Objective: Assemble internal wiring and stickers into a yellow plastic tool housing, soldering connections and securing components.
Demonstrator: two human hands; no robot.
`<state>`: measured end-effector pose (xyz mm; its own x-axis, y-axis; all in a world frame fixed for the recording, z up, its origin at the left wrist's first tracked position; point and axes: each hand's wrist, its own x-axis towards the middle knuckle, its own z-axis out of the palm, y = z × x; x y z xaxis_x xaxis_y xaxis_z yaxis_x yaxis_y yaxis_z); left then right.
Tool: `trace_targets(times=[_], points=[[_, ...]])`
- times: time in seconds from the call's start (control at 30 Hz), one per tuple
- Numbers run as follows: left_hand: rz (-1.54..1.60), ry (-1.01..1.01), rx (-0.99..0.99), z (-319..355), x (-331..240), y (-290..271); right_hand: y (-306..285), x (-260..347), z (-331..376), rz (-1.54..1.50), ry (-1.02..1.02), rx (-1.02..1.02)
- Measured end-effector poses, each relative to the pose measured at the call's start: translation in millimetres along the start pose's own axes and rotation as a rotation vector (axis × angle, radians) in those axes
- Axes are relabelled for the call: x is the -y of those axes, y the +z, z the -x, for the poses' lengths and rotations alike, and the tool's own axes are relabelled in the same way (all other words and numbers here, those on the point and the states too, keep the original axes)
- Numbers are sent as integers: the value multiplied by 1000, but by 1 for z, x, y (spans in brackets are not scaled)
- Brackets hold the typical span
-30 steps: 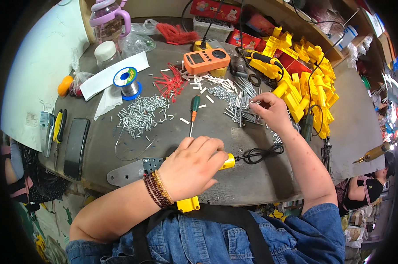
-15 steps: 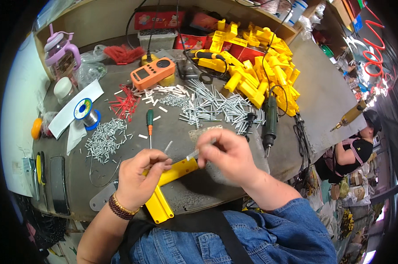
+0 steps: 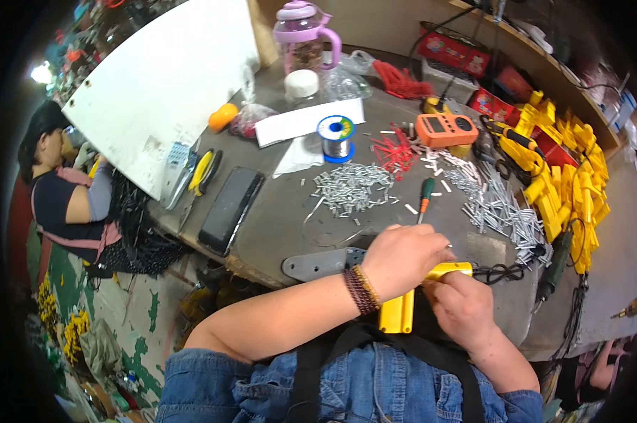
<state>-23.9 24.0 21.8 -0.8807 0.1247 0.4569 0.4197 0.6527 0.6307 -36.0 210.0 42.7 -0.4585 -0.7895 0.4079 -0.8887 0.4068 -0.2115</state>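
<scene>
A T-shaped yellow plastic housing [image 3: 397, 314] lies at the bench's near edge, in front of my body. My right hand [image 3: 464, 304] is closed round its right-hand arm. Over the top of the housing, my left hand [image 3: 409, 255] is closed with bent fingertips near the same arm. A tiny bit shows at those fingertips, too small to name. Beneath my left wrist is a grey metal plate with holes [image 3: 317, 265]. A screwdriver with a green and orange handle [image 3: 427, 195] lies just beyond my left hand.
Small metal pins [image 3: 354, 189], long screws [image 3: 505, 215] and red wires [image 3: 396, 151] lie in heaps. A solder spool [image 3: 336, 139], orange meter [image 3: 445, 131] and black phone [image 3: 232, 210] stand around. Yellow housings [image 3: 572, 169] pile up at right, by a green power screwdriver [image 3: 554, 268]. A co-worker [image 3: 68, 183] sits left.
The view has swung left. My hands, apart over the housing before, have come together at it. The small pale strip my right hand pinched no longer shows, and that hand now grips the housing.
</scene>
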Motion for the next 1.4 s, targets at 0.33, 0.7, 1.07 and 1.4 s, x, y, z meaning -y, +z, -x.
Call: trace_targets(times=[0.33, 0.7, 1.07, 1.4], points=[[28, -75, -46, -4, 8, 3, 12, -8, -7, -76, -91, -39], [63, -79, -16, -4, 3, 2, -17, -40, -11, -284, -92, -150], [-316, 19, 59, -7, -3, 6, 49, -111, -129, -258, -15, 263], [-189, -74, 200, -5, 3, 1, 73, -104, -176, -212, 109, 768]])
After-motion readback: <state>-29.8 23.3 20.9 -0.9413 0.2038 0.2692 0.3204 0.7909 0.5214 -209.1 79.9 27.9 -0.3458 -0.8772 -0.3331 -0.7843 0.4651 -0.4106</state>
